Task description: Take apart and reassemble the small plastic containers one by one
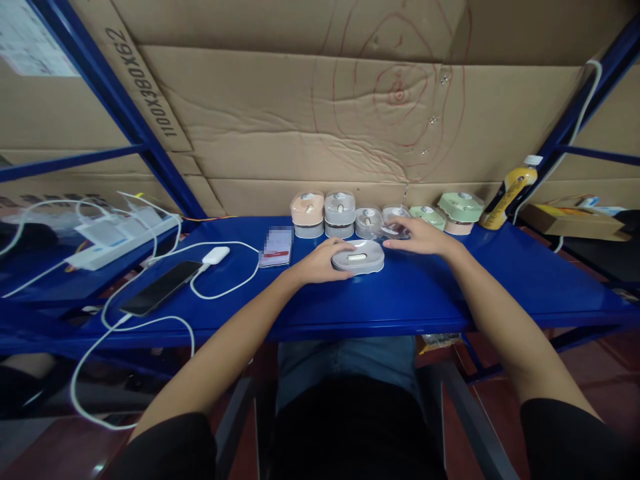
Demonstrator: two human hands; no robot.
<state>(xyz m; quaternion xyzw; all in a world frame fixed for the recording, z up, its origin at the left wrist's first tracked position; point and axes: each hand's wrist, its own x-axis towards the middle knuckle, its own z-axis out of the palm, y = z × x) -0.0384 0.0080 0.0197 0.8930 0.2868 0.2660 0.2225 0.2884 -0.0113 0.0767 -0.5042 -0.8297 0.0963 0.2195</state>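
A grey oval case with a clear lid (367, 259) lies on the blue table in front of me. My left hand (323, 261) is closed round its left end, fingers behind and thumb along the front. Just behind and to the right, my right hand (420, 237) has its fingers and thumb apart over another clear-lidded grey case (395, 215); whether it grips that case is hard to tell. Beside that one sits a similar grey case (369, 224). To the left are a stacked grey pair (340, 208) and a peach case on a grey one (307, 208).
Green cases (461, 205) stand at the back right, near a yellow bottle (510, 193). A lit phone (277, 247) lies left of the cases. Farther left are a dark phone (163, 288), white cables and a power strip (123, 240). Cardboard (260, 113) backs the blue table (380, 307).
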